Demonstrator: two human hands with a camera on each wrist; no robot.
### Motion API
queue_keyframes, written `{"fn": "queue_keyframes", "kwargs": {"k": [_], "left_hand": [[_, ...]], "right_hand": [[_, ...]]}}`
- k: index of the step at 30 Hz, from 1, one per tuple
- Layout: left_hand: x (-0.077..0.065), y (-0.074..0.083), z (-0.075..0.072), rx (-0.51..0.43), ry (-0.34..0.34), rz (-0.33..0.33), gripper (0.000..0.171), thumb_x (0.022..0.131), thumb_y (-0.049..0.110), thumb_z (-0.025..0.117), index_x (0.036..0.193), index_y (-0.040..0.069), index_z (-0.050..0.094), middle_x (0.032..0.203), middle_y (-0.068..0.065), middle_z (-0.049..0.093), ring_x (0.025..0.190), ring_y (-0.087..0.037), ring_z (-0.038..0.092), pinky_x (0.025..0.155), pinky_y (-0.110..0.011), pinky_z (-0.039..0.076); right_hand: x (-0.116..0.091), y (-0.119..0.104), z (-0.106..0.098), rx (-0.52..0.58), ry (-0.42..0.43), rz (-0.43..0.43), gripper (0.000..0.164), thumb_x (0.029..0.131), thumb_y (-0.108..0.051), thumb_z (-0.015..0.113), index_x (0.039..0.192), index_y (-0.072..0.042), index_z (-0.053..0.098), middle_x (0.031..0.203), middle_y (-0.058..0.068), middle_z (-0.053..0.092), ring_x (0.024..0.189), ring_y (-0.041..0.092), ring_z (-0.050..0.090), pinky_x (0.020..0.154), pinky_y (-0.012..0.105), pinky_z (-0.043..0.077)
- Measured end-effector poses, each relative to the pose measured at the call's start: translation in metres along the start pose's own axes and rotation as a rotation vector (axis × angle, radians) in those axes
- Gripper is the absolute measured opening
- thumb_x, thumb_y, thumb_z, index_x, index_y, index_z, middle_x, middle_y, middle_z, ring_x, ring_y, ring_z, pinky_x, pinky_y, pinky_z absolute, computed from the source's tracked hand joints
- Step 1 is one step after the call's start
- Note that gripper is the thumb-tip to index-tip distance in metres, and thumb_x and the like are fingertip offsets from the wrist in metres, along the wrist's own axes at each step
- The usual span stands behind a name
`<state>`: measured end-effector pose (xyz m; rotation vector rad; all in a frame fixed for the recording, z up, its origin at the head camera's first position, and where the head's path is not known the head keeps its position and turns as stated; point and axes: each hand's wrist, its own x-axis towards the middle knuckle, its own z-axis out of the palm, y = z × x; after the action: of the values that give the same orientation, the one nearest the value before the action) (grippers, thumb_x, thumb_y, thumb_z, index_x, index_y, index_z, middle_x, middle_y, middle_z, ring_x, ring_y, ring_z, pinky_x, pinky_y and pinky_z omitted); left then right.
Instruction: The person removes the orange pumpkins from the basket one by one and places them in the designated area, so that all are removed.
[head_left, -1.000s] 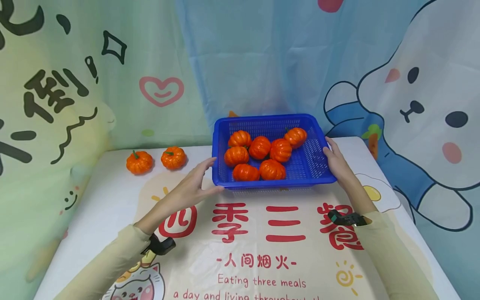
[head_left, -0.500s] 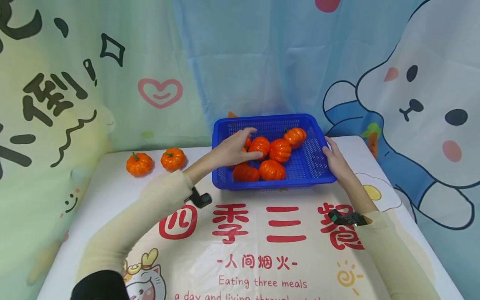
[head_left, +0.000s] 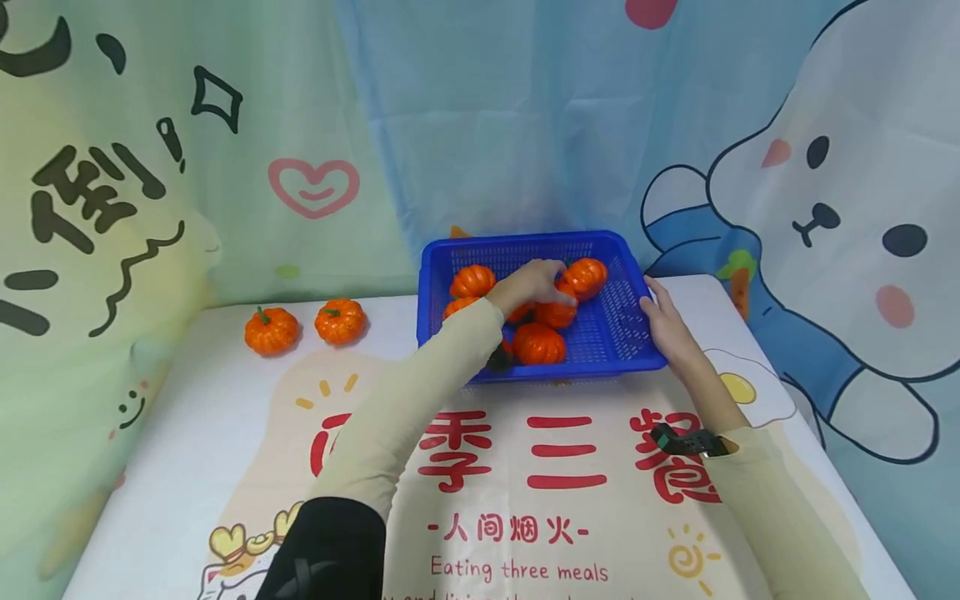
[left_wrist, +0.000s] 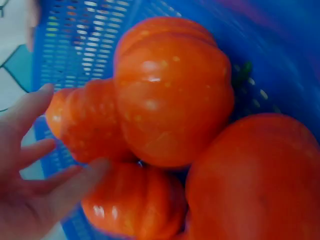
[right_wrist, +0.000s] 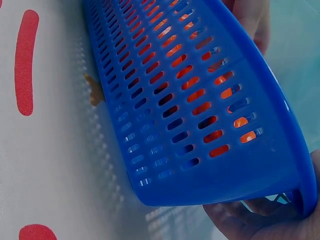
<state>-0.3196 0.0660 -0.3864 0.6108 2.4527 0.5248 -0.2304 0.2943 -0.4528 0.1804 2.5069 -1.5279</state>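
A blue plastic basket [head_left: 633,342] holds several small orange-red ribbed pumpkins. My left hand [head_left: 536,283] reaches down inside it, back of the hand up, covering part of the pumpkins in the middle. In the left wrist view the left hand [left_wrist: 30,185] has spread, fairly straight fingers beside a pumpkin [left_wrist: 95,120], with one fingertip overlapping a lower pumpkin [left_wrist: 135,200]. My right hand [head_left: 667,325] holds the basket's right end. From the right wrist view, the right hand [right_wrist: 265,220] wraps that end's rim, fingers beneath it.
Two orange pumpkins with green stems, the left pumpkin [head_left: 272,332] and the right pumpkin [head_left: 341,322], sit on the table [head_left: 217,392] left of the basket. A printed curtain [head_left: 487,125] hangs behind the table's far edge.
My left hand has moved from the basket's left rim over the pumpkins to the middle of the basket. The right hand stays at the right end; the basket keeps its place.
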Motion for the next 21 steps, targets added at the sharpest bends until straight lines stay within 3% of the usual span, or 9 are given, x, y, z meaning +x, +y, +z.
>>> {"fn": "queue_keyframes", "kwargs": {"k": [4,6,8,15,21], "left_hand": [[0.0089,0.0049,0.0031,0.043,-0.087,-0.066,0.075,0.090,0.040,0.066,0.153,0.018,0.030,0.158,-0.005,0.031,0.141,-0.020,0.037,0.100,-0.030,0.050],[0.0110,0.0065,0.0040,0.036,-0.102,-0.086,0.075,0.089,0.038,0.067,0.153,0.019,0.031,0.158,-0.004,0.031,0.139,-0.019,0.040,0.091,-0.028,0.054],[0.0111,0.0074,0.0039,0.023,-0.104,-0.092,0.075,0.089,0.036,0.068,0.152,0.020,0.031,0.158,-0.005,0.031,0.138,-0.019,0.041,0.089,-0.028,0.054],[0.0080,0.0093,0.0055,0.060,-0.092,-0.057,0.074,0.088,0.031,0.071,0.149,0.016,0.032,0.152,-0.007,0.039,0.136,-0.022,0.043,0.107,-0.032,0.044],[0.0085,0.0090,0.0079,0.080,-0.126,-0.066,0.083,0.088,0.032,0.071,0.152,0.016,0.020,0.154,-0.008,0.034,0.141,-0.022,0.036,0.115,-0.034,0.037]], "right_hand": [[-0.0010,0.0000,-0.0009,-0.003,0.004,0.004,0.061,0.104,-0.046,0.016,0.156,-0.027,-0.010,0.164,0.015,-0.004,0.149,0.046,0.002,0.114,0.072,0.007],[-0.0007,0.0006,-0.0011,-0.004,0.003,0.006,0.060,0.105,-0.045,0.016,0.156,-0.028,-0.010,0.164,0.015,-0.004,0.149,0.046,0.002,0.113,0.072,0.007],[0.0001,0.0005,-0.0010,0.000,0.003,0.009,0.059,0.105,-0.044,0.016,0.156,-0.029,-0.010,0.164,0.015,-0.004,0.149,0.046,0.003,0.113,0.072,0.007],[0.0008,0.0001,-0.0010,0.001,0.005,0.025,0.059,0.105,-0.043,0.016,0.156,-0.029,-0.011,0.164,0.015,-0.003,0.149,0.047,0.005,0.113,0.073,0.008],[0.0005,0.0008,-0.0008,-0.006,0.011,0.022,0.059,0.105,-0.044,0.016,0.156,-0.028,-0.010,0.164,0.015,-0.003,0.149,0.047,0.004,0.113,0.073,0.008]]}}
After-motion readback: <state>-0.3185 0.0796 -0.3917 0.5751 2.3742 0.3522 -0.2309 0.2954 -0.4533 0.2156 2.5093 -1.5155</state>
